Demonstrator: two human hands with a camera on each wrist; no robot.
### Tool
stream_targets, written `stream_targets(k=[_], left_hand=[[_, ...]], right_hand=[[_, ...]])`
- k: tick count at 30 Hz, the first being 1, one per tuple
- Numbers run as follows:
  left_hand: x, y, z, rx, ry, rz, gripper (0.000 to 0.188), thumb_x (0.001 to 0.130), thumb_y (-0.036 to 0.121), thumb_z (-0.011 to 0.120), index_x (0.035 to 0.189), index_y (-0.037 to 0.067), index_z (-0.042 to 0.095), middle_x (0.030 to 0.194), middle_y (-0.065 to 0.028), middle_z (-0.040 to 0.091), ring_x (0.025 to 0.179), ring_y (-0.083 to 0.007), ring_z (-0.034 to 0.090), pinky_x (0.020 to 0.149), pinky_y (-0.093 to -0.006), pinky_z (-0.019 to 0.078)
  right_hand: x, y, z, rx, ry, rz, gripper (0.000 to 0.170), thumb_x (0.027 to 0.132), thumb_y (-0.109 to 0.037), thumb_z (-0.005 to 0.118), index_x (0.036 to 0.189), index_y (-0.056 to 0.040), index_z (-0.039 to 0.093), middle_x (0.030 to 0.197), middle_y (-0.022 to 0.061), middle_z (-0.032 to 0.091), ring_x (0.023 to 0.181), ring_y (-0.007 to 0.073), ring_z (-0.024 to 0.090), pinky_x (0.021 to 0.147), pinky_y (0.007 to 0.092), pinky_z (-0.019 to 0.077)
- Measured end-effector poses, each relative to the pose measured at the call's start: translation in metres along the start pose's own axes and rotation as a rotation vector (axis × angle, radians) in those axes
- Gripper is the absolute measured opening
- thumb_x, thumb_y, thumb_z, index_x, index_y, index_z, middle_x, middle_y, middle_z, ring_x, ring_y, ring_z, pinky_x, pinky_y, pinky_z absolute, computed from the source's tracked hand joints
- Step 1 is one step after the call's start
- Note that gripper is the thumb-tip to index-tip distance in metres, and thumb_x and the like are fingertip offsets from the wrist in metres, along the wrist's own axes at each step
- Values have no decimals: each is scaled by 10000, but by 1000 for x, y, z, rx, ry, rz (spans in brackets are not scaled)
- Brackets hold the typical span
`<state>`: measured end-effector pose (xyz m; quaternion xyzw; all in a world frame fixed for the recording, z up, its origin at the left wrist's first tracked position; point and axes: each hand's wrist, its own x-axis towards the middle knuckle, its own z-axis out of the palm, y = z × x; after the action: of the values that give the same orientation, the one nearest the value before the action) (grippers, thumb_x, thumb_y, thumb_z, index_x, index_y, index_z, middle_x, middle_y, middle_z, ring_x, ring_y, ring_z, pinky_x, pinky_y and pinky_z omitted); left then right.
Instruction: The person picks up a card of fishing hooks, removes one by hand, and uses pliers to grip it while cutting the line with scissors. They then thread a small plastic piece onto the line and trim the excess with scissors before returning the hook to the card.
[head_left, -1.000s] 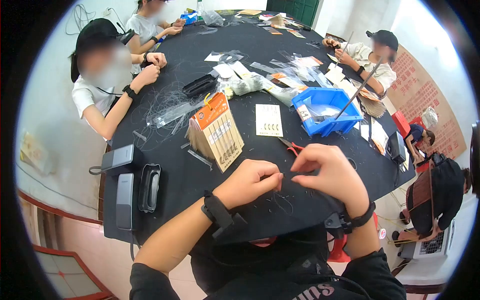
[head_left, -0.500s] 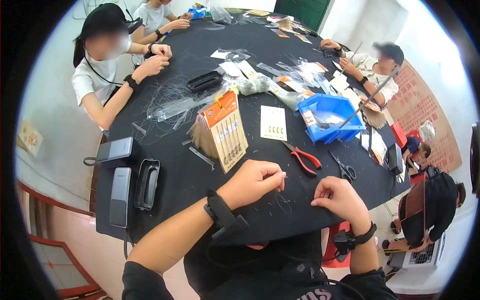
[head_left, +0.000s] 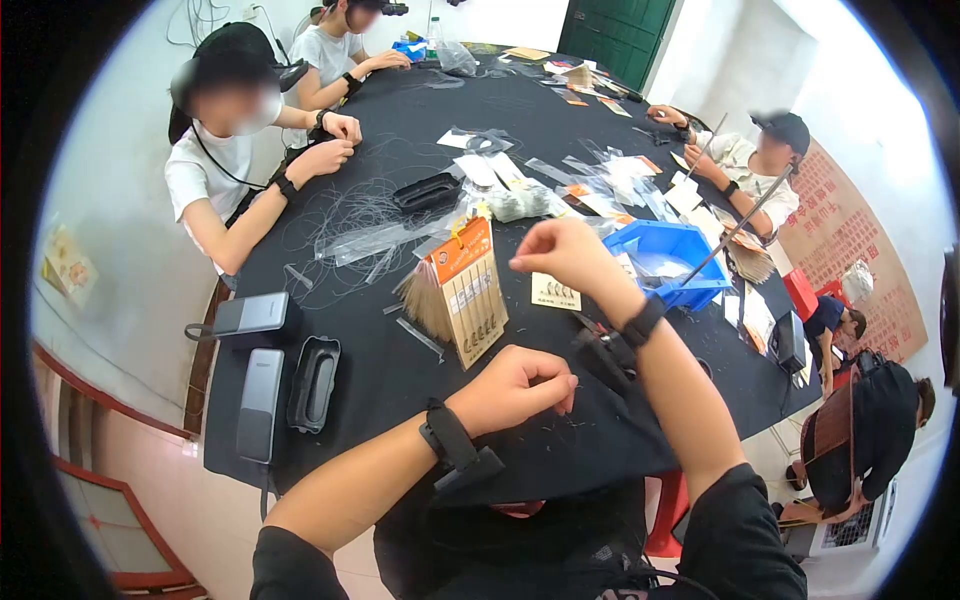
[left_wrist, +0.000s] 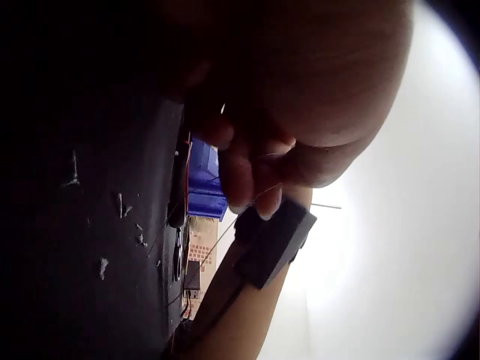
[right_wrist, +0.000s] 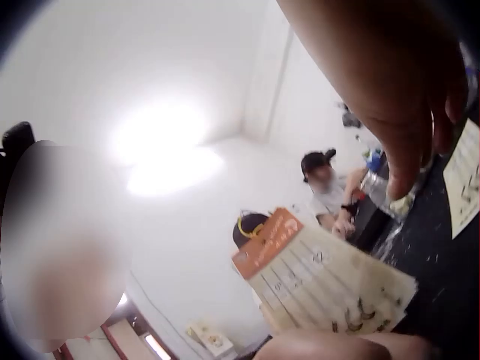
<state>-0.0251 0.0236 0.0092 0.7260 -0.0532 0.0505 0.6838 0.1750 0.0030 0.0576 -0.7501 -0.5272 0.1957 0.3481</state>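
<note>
My left hand (head_left: pixel 515 388) is low over the black cloth, fingers curled and thumb against them; a fine line (left_wrist: pixel 217 244) runs from its fingertips in the left wrist view. My right hand (head_left: pixel 575 262) reaches above a small card of dark hooks (head_left: pixel 556 292), partly covering it, with fingers bent and thumb and forefinger apart; nothing shows between them. That card (right_wrist: pixel 463 184) lies under the hand in the right wrist view. To the left stands a fanned stack of hook cards (head_left: pixel 465 295) with an orange header, touched by neither hand.
A blue bin (head_left: pixel 675 255) with a long rod is right of my right hand. Plastic sleeves and tangled line (head_left: pixel 345 225) spread left of the middle. Power banks (head_left: pixel 260 400) and a black case (head_left: pixel 315 385) lie at the left edge. Other people sit around the table (head_left: pixel 480 110).
My right hand has moved forward and left, from near the front edge to above the card. Its forearm now covers the red pliers and most of the scissors. My left hand keeps its curled pose.
</note>
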Motion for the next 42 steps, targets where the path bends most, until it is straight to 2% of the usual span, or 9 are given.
stream_targets(k=[5,10,13,14,16,19,23,28,42], left_hand=[[1,1,1,-62,59,21,304,976,186,537,754,5,636,727,-22,632,706,-93,570,674,-258,455],[3,-9,4,-204,140,87,311,995,223,525,785,20,633,751,-7,625,685,-73,543,644,-237,430],[3,-6,5,-268,268,36,304,1006,250,513,808,51,631,756,7,612,634,-42,486,583,-202,373],[4,-7,4,-257,291,16,295,1013,268,500,826,79,628,722,27,578,594,-18,425,543,-177,312],[4,-8,2,-295,323,-24,299,1016,277,496,833,79,625,705,35,556,587,-18,415,538,-174,309],[4,-6,1,-300,357,-79,307,1020,292,487,835,81,612,674,47,506,588,-22,409,538,-174,306],[3,-2,3,-305,378,-101,306,1017,283,484,827,70,595,666,46,480,600,-38,422,539,-180,305],[3,-1,7,-312,393,-116,306,1015,276,481,825,61,588,674,40,486,606,-42,430,545,-183,312],[2,1,7,-279,311,-113,286,1022,254,491,870,47,615,776,33,537,681,-31,467,588,-170,335]], right_hand=[[36,7,17,187,41,48,217,817,-217,747,897,-16,737,719,25,681,648,86,597,596,243,463],[8,2,-5,267,144,65,193,815,-239,751,907,-72,716,782,-15,657,704,51,575,578,206,399],[-31,-4,-28,439,42,66,210,818,-202,772,918,-37,691,815,4,675,750,70,614,664,222,476],[-48,-2,-32,497,3,12,196,833,-189,762,925,-37,679,828,-4,670,762,62,608,671,216,472],[-76,6,-29,633,-53,-113,160,863,-146,740,944,-34,660,871,-13,662,776,43,589,668,206,457],[-100,25,-24,500,-40,-196,138,829,-92,759,930,-58,671,888,-20,643,814,45,582,684,196,455],[-104,35,-8,677,-14,-263,133,814,-108,775,894,-64,678,938,-23,616,865,42,564,649,187,420],[-111,34,-8,443,-65,-273,241,788,-207,801,990,-100,725,944,-24,636,815,58,562,636,208,419],[-111,39,4,540,-64,-294,136,844,-199,748,914,-84,726,904,-13,640,798,77,568,645,226,424]])
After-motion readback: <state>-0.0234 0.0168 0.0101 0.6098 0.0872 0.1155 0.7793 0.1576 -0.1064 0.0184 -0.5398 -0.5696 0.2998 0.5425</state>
